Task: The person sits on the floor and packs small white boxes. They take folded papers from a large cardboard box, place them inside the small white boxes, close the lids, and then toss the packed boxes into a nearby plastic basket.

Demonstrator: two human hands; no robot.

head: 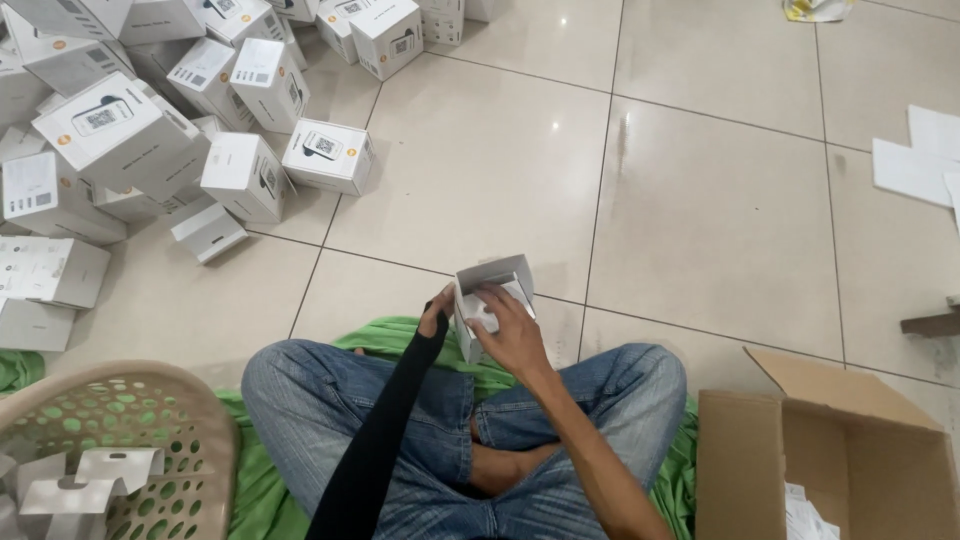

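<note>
I sit cross-legged in blue jeans on a green cloth [385,335]. Both hands hold a small open white box [492,278] above my knees. My left hand [437,310], in a black sleeve, grips the box's left side. My right hand [510,325] covers its front, fingers reaching into the opening, with something white inside. The box's flap stands up at the far side.
A heap of several white boxes [150,130] lies on the tiled floor at the upper left. A beige perforated basket [170,400] with white card inserts stands at my lower left. An open brown carton [800,450] is at my lower right. White sheets [915,160] lie far right.
</note>
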